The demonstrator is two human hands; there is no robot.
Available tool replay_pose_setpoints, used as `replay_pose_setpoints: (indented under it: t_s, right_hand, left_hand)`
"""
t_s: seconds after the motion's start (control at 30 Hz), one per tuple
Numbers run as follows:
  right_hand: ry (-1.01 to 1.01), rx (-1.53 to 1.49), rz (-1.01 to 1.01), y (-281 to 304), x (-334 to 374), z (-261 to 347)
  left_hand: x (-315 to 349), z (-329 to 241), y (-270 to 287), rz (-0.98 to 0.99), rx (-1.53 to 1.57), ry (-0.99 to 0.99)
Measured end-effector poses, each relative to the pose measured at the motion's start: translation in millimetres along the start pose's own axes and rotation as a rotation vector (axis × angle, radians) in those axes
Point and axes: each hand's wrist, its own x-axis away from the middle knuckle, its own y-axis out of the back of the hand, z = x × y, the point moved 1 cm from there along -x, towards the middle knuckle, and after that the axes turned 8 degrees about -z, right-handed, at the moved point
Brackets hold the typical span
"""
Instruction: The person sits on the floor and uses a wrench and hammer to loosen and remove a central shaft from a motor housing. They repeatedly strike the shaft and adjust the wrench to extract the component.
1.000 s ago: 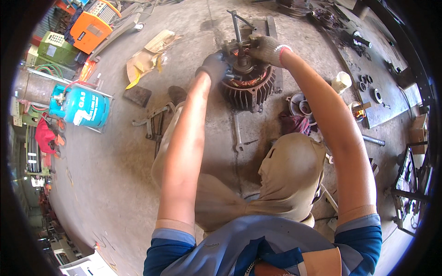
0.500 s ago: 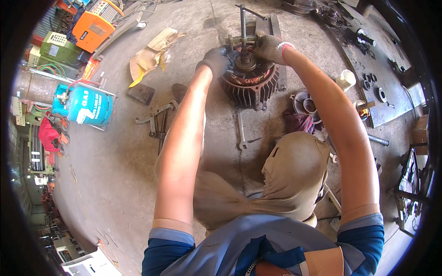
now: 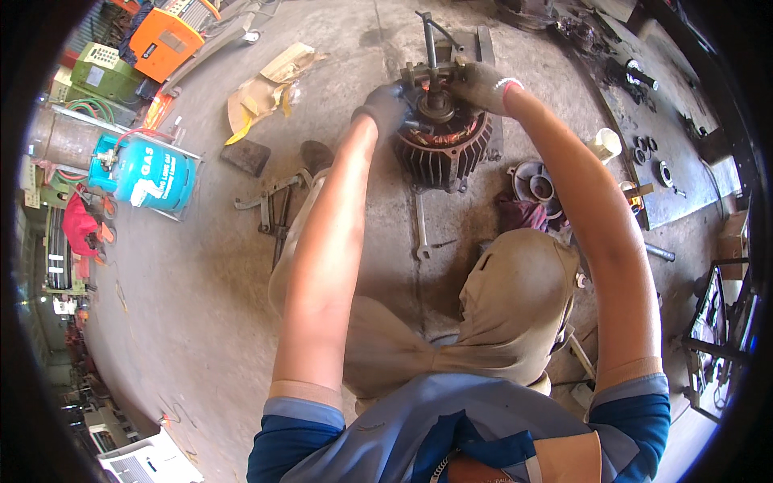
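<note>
An upright electric motor housing with dark cooling fins [image 3: 444, 165] stands on the floor ahead of me. Copper windings show inside its top rim, and a round bearing [image 3: 436, 108] sits around the shaft at its centre. Over the shaft stands a metal gear puller [image 3: 431, 48], with a long screw, a cross handle on top and a crossbar lower down. My left hand [image 3: 383, 109], in a dark glove, is closed at the puller's left side, its fingertips partly hidden. My gloved right hand [image 3: 481, 85] grips the puller's right side near the crossbar.
An open-end wrench [image 3: 423, 233] lies between my legs and the motor. Another jaw puller [image 3: 278, 209] rests to the left, near torn cardboard [image 3: 270, 88]. A round end cover [image 3: 533, 183] and dark red rag [image 3: 522, 213] lie right. A blue gas cylinder [image 3: 157, 175] stands far left.
The puller's crossbar shows more plainly between my hands, and its screw leans slightly more. Both hands stay at the puller; the view has shifted a little.
</note>
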Motion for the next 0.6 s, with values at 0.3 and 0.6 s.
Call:
replay_pose_setpoints:
  t_s: [0.3, 0.6]
  right_hand:
    - [0.065, 0.030, 0.010, 3, -2, 2]
    - [0.023, 0.073, 0.021, -7, -6, -10]
  left_hand:
    - [8, -10, 3, 0.021, -0.044, 0.021]
    - [-1, -13, 6, 0.058, -0.207, 0.074]
